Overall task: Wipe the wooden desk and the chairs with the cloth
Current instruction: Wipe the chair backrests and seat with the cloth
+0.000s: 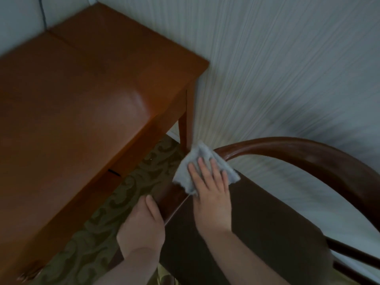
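Right hand (211, 190) is laid flat with fingers straight and a bit spread, pressing the cloth (202, 166) onto the chair (308, 153) right where the curved wooden rail bends down into the arm. From that spot the rail's long axis arcs away to the right and back, so I'd guess the next wipe follows that curve. Left hand (144, 225) grips the near arm piece, fingers curled over it, just steadying. Wooden desk (82, 89) sits off to the left, apart from both hands.
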Demonstrator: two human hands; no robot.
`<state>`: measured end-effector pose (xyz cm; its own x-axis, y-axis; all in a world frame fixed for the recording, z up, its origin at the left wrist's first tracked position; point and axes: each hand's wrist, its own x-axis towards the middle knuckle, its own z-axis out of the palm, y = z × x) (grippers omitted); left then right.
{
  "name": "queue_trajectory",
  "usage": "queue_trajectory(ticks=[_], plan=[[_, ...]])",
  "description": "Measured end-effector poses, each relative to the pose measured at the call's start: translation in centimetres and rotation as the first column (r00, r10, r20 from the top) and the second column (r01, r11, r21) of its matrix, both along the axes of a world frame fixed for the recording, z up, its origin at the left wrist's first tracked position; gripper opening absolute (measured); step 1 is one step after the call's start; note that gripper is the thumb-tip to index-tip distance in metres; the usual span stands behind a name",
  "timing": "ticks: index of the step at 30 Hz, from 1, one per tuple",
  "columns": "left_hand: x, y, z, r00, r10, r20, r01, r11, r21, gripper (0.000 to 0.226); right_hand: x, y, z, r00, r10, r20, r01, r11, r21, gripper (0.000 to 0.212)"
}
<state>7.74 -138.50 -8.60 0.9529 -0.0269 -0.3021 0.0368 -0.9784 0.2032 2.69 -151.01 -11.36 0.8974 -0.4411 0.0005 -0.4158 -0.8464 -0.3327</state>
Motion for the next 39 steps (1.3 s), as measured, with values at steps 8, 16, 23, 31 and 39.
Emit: queue_trajectory(ticks=[8,16,23,31,39], plan=[[1.2,0.1,-0.4,0.972,-0.234,-0.033,0.230,0.968,-0.099,0.035,1.6,-1.2,-0.4,0.958,0.286,0.006,-0.286,0.958,-0.022,0.070],[4.1,-5.8,-3.8,0.944,-0.330,0.001,0.326,0.933,-0.154,0.043,2.4,-0.3,-0.1,0.998,0.003,0.058,-0.001,0.999,-0.038,0.058],[3.6,-6.4,-0.8,0.973,-0.211,0.092,0.228,0.937,-0.264,0.016,1.0,-0.7,-0.7,0.979,-0.199,0.049,0.201,0.979,-0.027,0.072],[3.5,-7.1,-0.3,0.975,-0.173,0.139,0.200,0.958,-0.205,0.027,1.0,-5.9,1.0,0.996,-0.090,0.007,0.091,0.995,-0.043,0.068],[3.2,-6.7,-0.5,0.950,-0.297,0.100,0.307,0.946,-0.105,0.023,3.7,-3.7,1.5,0.987,0.154,-0.048,-0.155,0.988,-0.008,0.057]])
